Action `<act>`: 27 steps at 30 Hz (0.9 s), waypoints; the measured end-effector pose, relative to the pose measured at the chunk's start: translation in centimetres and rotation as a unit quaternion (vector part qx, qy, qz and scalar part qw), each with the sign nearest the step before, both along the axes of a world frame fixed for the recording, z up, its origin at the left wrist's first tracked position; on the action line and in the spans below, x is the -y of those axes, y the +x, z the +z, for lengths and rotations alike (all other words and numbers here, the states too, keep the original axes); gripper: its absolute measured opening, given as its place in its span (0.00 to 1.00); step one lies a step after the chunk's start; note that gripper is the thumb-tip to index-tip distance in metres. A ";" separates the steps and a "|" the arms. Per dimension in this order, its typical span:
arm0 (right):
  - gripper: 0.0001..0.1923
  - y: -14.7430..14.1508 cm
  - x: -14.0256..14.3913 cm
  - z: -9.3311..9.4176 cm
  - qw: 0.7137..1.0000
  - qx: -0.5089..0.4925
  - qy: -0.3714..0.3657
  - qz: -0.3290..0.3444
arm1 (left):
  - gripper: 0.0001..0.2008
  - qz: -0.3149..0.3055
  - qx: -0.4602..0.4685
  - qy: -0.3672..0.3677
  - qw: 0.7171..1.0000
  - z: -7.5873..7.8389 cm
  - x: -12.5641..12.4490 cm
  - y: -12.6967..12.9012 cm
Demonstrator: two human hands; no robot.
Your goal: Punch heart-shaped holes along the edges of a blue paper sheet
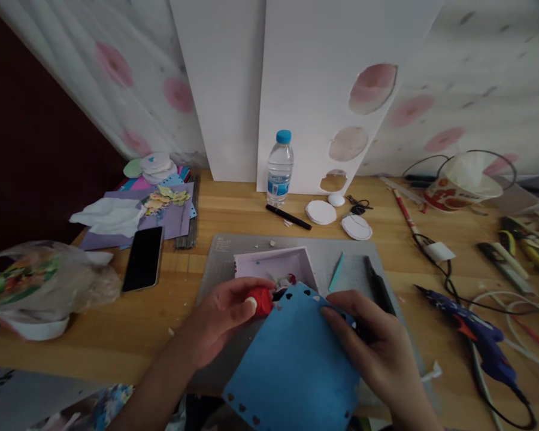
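Your left hand point(222, 314) sits low in the centre of the frame, fingers curled tight around a small red punch point(260, 300), thumb pressed on top of it, right at the upper left edge of the blue sheet point(294, 362). Your right hand point(377, 347) is just right of centre, fingers bent and pinching the upper right edge of that same blue sheet, so both hands have hold of something and neither is spread open. The blue sheet tilts across the bottom middle of the frame, with small heart-shaped holes along its top edge and its lower left edge. It lies over the near part of the grey cutting mat point(341, 254), and just above it on the mat rests a shallow pale lilac box point(273, 263) holding a few scraps. A teal stick point(336, 272) and a black craft knife point(377, 284) lie on the mat to the right of the box. Higher up, near centre, a water bottle point(279, 167) with a blue cap stands upright on the wooden table point(130, 323), with a black pen point(288, 216) and white paper discs point(321, 212) beside it. A dark phone point(143, 258) lies at left, and a blue glue gun point(476, 335) lies at lower right.
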State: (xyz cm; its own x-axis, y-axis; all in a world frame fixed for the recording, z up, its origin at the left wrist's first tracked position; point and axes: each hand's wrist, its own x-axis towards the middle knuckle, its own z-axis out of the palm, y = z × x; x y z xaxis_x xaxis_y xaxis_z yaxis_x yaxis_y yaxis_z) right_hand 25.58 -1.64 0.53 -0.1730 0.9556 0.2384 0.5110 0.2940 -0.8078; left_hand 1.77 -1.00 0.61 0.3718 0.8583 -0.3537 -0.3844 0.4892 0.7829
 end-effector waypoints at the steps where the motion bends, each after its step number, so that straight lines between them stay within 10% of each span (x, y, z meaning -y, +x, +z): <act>1: 0.03 0.0 0.0 0.0 1.000 0.001 0.001 -0.001 | 0.24 0.008 -0.013 0.000 1.000 -0.1 0.0 -0.1; 27: 0.05 0.4 -0.7 0.5 1.000 0.013 -0.017 0.007 | 0.20 -0.030 -0.115 0.013 0.993 0.0 0.0 -1.1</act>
